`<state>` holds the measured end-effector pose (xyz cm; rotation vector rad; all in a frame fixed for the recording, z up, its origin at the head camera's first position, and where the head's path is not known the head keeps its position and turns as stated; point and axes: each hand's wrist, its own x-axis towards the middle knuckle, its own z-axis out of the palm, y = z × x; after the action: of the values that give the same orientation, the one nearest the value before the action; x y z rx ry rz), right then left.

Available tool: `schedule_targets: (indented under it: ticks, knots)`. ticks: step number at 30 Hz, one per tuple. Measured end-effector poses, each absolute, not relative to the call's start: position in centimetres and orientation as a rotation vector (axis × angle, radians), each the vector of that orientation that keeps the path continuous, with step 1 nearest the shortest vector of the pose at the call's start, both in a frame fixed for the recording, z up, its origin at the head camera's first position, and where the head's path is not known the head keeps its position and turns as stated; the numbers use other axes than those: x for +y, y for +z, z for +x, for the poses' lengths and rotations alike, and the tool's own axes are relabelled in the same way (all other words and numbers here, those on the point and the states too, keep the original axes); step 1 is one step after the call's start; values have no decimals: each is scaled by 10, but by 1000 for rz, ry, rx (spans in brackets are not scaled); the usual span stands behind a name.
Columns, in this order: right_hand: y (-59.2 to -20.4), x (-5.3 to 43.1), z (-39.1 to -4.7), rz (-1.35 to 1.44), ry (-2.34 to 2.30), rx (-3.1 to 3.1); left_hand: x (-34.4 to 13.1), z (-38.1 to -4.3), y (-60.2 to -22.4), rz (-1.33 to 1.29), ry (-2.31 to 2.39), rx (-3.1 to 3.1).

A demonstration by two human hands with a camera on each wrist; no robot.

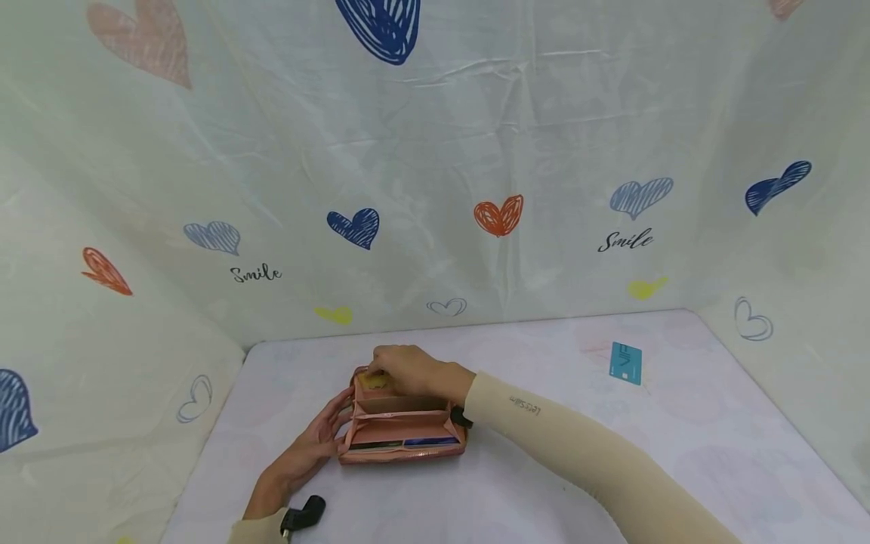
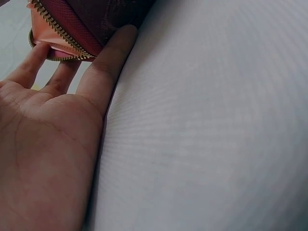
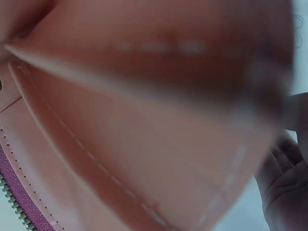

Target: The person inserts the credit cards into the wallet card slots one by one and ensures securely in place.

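Note:
A pink zip wallet (image 1: 401, 432) lies unfolded on the table, its pleated compartments facing up. Dark and blue cards (image 1: 431, 441) show in its near-side slots. My left hand (image 1: 313, 446) holds the wallet's left edge; the left wrist view shows fingers (image 2: 108, 65) against its dark red outside and zip. Over the far-left part, my right hand (image 1: 412, 370) has curled fingers at a yellow card (image 1: 375, 382) and seems to pinch it; its fingertips are partly hidden. In the right wrist view, pink wallet folds (image 3: 159, 120) fill most of the picture and the right fingers are out of sight.
A teal card (image 1: 625, 363) lies at the far right of the white table (image 1: 544, 378). Behind stands a pale curtain (image 1: 421, 151) printed with hearts. Black wrist devices (image 1: 303, 514) sit on both wrists.

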<state>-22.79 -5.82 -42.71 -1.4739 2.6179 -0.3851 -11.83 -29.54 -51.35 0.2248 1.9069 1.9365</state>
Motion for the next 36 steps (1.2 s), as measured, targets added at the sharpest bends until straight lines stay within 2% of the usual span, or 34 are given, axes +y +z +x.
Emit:
schedule_targets:
  ticks: [10, 17, 27, 36]
  knots:
    - [-423, -57, -222, -1596, -198, 2579, -298, -119, -515, 243, 1932, 1916]
    - [-420, -56, -222, -1576, -236, 2552, -299, -120, -517, 284, 1943, 1906]
    - [-420, -33, -218, -1412, -542, 2404, -298, -120, -519, 275, 1940, 1915]
    - [-423, 22, -215, -1304, -1062, 2524, -295, -119, -515, 204, 1942, 1917]
